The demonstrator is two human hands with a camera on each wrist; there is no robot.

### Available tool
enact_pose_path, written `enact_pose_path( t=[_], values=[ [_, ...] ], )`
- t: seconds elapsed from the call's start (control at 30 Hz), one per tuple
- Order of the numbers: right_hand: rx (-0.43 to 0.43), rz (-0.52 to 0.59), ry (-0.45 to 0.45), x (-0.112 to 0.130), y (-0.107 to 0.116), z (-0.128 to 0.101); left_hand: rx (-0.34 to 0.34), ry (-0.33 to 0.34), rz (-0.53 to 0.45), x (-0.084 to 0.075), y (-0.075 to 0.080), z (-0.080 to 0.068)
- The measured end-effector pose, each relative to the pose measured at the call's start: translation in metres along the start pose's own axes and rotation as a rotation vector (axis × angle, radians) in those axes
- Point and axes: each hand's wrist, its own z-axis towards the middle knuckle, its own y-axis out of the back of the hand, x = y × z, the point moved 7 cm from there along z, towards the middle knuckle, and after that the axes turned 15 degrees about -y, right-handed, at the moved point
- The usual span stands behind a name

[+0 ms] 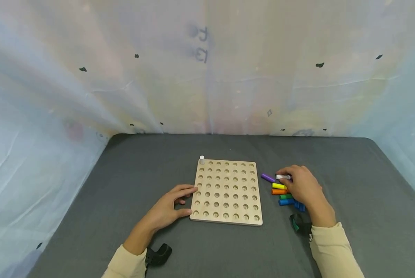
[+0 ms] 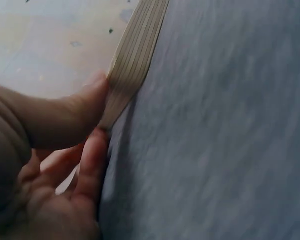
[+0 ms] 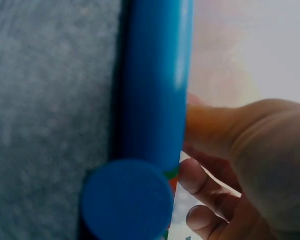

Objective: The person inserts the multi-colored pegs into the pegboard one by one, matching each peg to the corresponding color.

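Note:
A square wooden pegboard [image 1: 230, 188] with rows of round holes lies on the grey table. One white peg [image 1: 202, 160] stands upright in its far left corner hole. Against the board's left edge, my left hand [image 1: 167, 208] rests with thumb and fingertips touching the wood; the board's side [image 2: 135, 50] shows in the left wrist view. To the right of the board, my right hand [image 1: 304, 185] pinches another white peg [image 1: 282, 177] between thumb and fingers. Around that hand lie a purple peg [image 1: 268, 178], a yellow peg [image 1: 279, 186], an orange peg [image 1: 279, 191] and a green peg [image 1: 285, 196].
Blue pegs [image 1: 285, 202] lie nearest the right wrist, partly hidden by it; a large blue peg [image 3: 154, 85] fills the middle of the right wrist view. The grey tabletop [image 1: 141, 162] ends at pale hanging sheets [image 1: 242, 77] at the back and sides.

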Motion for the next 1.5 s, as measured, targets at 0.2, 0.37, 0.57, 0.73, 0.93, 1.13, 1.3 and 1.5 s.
enact_pose_path(
  t=[0.2, 0.37, 0.57, 0.73, 0.93, 1.13, 1.3, 1.5],
  values=[
    [-0.018, -0.010, 0.005, 0.001, 0.001, -0.006, 0.061, -0.029, -0.026, 0.004, 0.001, -0.002],
    [-0.042, 0.018, 0.010, 0.002, 0.007, -0.008, 0.051, -0.039, -0.007, 0.004, 0.004, 0.000],
    [-0.031, 0.042, -0.022, 0.001, 0.013, -0.011, 0.054, -0.034, 0.012, 0.004, 0.003, 0.003],
    [-0.027, 0.067, -0.034, 0.002, 0.020, -0.014, 0.069, -0.022, 0.011, 0.004, 0.004, 0.003],
    [-0.021, 0.082, -0.046, 0.003, 0.023, -0.013, 0.075, 0.010, 0.003, 0.005, 0.007, 0.005],
    [-0.027, 0.111, -0.048, 0.003, 0.024, -0.017, 0.087, 0.023, 0.003, 0.005, 0.006, 0.004],
    [-0.035, 0.138, -0.060, 0.003, 0.028, -0.020, 0.082, 0.023, 0.000, 0.004, 0.005, 0.004],
    [-0.026, 0.161, -0.074, 0.005, 0.029, -0.020, 0.068, 0.039, -0.008, 0.004, 0.005, 0.004]
  ],
)
